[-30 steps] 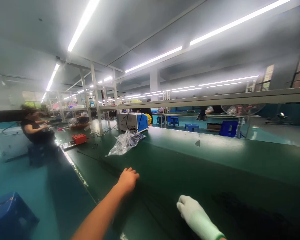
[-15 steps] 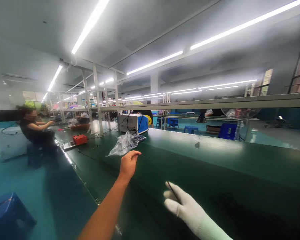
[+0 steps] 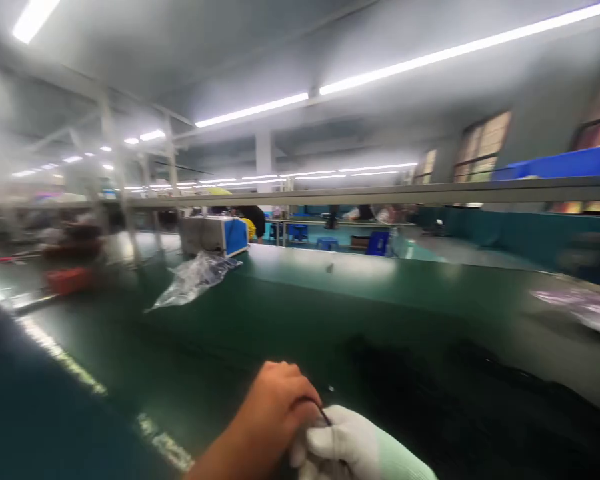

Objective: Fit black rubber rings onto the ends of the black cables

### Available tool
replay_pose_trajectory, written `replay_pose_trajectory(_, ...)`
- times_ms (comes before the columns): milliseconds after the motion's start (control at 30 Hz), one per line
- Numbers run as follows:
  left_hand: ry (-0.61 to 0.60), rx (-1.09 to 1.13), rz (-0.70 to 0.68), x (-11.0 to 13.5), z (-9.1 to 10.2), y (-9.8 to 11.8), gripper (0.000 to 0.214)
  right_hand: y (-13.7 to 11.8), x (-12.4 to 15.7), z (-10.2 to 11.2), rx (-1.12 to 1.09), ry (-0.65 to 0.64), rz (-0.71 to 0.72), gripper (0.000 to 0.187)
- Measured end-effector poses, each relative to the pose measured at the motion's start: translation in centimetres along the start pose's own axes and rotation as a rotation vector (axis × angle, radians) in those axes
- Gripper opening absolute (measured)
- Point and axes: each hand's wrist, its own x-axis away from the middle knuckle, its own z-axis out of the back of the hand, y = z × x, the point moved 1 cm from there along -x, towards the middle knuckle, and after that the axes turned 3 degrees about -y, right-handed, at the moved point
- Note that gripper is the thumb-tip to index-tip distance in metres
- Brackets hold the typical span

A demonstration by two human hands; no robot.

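Note:
My bare left hand point(image 3: 280, 400) is curled closed low in the picture, above the green belt point(image 3: 290, 313). My right hand point(image 3: 345, 447), in a white glove, is pressed against it with its fingers bent. A thin black wire point(image 3: 325, 417) shows between the two hands, pinched by both. Dark bundles of black wire point(image 3: 480, 380) lie on the belt just beyond and to the right of my hands. The picture is blurred by motion.
A crumpled clear plastic bag point(image 3: 190, 283) lies further along the belt, with a white and blue box point(image 3: 215, 235) behind it. A red box point(image 3: 67, 280) sits at the left. A metal rail point(image 3: 380, 195) crosses overhead. More clear plastic point(image 3: 580, 307) lies at the right.
My left hand pulled back from its reach along the belt and met my gloved right hand on the wire. The view swung to the right and blurred.

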Motion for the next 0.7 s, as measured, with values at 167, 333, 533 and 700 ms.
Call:
replay_pose_trajectory(167,-0.187,0.223,-0.107,-1.8,0.3,0.0,0.021,1.0,1.4,1.0,-0.299,-0.273,0.045,0.062)
replay_pose_trajectory(333,-0.210,0.226,-0.150,-2.9,-0.1,0.4,0.020,1.5,1.1,2.1,-0.330,-0.358,0.030,0.055)
replay_pose_trajectory(533,-0.220,0.170,-0.179,-4.3,-2.5,-0.6,0.022,2.1,1.0,2.6,-0.301,-0.263,0.120,0.042)
replay_pose_trajectory(700,-0.076,-0.267,0.037,-4.5,-5.0,-6.5,0.036,-1.3,3.5,4.0,-0.491,-0.189,0.358,0.047)
